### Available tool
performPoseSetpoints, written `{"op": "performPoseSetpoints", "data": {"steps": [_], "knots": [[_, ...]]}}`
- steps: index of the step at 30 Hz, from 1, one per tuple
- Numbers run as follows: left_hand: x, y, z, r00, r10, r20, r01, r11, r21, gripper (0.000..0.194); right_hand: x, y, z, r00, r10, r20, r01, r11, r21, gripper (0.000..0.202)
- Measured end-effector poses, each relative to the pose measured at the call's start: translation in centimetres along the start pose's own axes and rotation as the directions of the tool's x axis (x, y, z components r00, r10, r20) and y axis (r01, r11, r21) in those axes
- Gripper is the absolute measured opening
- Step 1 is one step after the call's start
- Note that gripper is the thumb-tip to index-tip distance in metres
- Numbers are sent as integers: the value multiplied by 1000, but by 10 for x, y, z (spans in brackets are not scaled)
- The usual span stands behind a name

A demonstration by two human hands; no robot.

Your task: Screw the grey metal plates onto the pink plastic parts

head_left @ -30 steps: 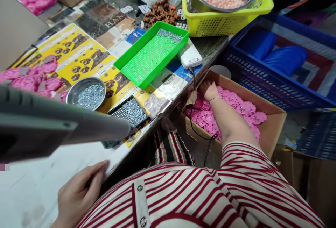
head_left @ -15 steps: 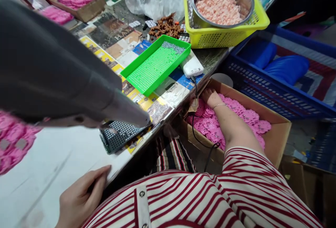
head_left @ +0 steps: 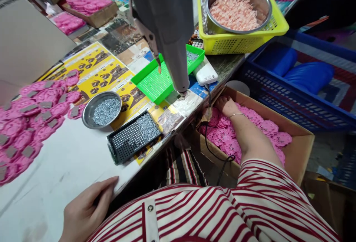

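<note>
Spread at far left on the surface [head_left: 63,167], patched pink pieces [head_left: 29,128]. Then, at the near edge, left hand [head_left: 87,203], bent, palm hidden; no telling whether spread or pressed together. Beyond, bowl [head_left: 88,117] and black tray [head_left: 125,149] of small metal bits [head_left: 146,127]. Lower, right hand [head_left: 227,106] in the left end of a cardboard box [head_left: 302,153], among heaped pink pieces [head_left: 221,137], grip hidden; no telling whether pinching any. Heap mostly rightward, along the box's long axis; right hand nearer.

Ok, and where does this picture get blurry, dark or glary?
Head view: the grey tool looks soft-edged and blurred; the large steel bowl shines along its rim; the upper right corner goes nearly black; the right hand is dim at its fingertips.
</note>
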State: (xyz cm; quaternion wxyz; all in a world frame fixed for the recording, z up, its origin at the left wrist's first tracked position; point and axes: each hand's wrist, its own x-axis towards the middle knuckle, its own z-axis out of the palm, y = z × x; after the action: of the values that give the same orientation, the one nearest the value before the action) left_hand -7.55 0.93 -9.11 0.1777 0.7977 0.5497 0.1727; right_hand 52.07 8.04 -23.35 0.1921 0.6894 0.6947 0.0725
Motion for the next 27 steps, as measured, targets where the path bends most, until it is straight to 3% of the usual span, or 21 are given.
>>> {"op": "performPoseSetpoints", "data": {"steps": [5,10,19,23,27], "knots": [[2,-5,-1,999,53,-8,-53,998,27,25,-11,2,1,998,23,-51,-22,1000,20,39],[7,-17,-4,969,245,20,-246,966,75,19,-21,2,3,992,71,-103,-66,996,52,38],[3,5,0,1000,21,-19,-21,1000,-6,24,-43,5,-6,956,166,-240,-130,979,156,42],[8,-2,0,998,65,-18,-65,998,22,25,-70,7,-22,911,218,-349,-157,969,193,49],[16,-11,2,978,210,-8,-209,976,65,22,-120,-3,-61,844,178,-505,-108,980,165,54]]}}
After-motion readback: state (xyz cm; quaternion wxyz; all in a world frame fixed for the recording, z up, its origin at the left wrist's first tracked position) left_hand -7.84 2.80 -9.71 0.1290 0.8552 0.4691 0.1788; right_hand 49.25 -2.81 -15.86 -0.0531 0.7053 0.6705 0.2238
